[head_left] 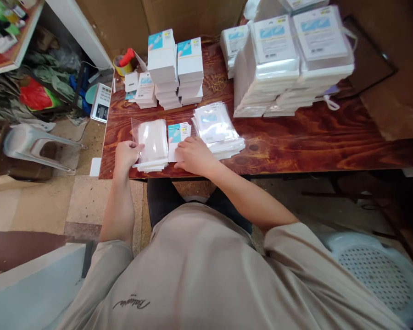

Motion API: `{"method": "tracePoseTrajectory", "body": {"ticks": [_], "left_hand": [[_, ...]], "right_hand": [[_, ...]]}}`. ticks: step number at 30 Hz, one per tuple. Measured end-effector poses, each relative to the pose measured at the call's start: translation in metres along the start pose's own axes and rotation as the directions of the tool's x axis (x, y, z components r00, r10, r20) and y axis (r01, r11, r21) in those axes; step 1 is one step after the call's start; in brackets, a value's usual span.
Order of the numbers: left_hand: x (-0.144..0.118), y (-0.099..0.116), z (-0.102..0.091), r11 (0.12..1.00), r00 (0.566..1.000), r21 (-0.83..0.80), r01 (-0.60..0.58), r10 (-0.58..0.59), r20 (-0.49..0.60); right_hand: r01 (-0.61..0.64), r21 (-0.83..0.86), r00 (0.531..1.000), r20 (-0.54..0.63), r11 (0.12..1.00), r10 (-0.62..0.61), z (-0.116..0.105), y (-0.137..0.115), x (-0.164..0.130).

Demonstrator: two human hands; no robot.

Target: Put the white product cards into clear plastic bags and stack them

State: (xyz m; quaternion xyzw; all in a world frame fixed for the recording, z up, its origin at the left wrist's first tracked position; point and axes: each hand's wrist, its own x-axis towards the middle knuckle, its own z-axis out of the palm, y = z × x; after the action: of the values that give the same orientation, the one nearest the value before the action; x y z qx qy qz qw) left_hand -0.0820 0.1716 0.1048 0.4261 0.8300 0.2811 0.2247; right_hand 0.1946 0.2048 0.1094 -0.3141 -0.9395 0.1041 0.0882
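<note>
My left hand [126,155] rests at the near left edge of a stack of clear plastic sleeves [153,143] on the wooden table [296,137], its thumb and fingers pinching the top sleeve. My right hand [192,155] lies flat on a white card with a blue label [178,134], just right of that stack. A fanned pile of bagged cards [216,127] sits right of my right hand.
Two tall stacks of white cards [175,68] stand at the back middle, with smaller stacks [145,90] to their left. Large bundles of bagged packs [289,59] fill the back right. A scale [101,102], a tape roll [122,65], a grey chair [27,145] and a white stool [375,270] surround the table.
</note>
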Motion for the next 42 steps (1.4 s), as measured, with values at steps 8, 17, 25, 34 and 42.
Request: {"method": "tracePoseTrajectory", "body": {"ticks": [8, 17, 25, 34, 42], "left_hand": [[-0.011, 0.013, 0.010, 0.758, 0.999, -0.650, 0.046, -0.024, 0.043], [-0.012, 0.025, 0.020, 0.601, 0.999, -0.799, 0.023, -0.044, -0.004], [-0.019, 0.029, 0.024, 0.429, 0.996, -0.903, -0.005, -0.075, -0.041], [-0.049, 0.058, 0.056, 0.228, 0.999, -0.973, 0.023, -0.042, 0.014], [-0.071, 0.059, 0.074, 0.258, 0.999, -0.965, 0.036, -0.018, 0.033]], "right_hand": [[0.084, -0.104, 0.984, 0.166, 0.991, -0.066, -0.011, -0.013, -0.006], [0.136, -0.166, 0.962, 0.256, 0.977, -0.091, -0.011, -0.031, -0.016], [-0.020, 0.144, 0.962, -0.267, 0.989, 0.058, -0.006, -0.011, -0.038], [-0.033, 0.954, 0.548, -0.232, 0.298, 0.803, 0.010, -0.015, -0.032], [0.044, 0.986, 0.555, -0.157, 0.160, 0.817, 0.027, -0.025, -0.027]]}}
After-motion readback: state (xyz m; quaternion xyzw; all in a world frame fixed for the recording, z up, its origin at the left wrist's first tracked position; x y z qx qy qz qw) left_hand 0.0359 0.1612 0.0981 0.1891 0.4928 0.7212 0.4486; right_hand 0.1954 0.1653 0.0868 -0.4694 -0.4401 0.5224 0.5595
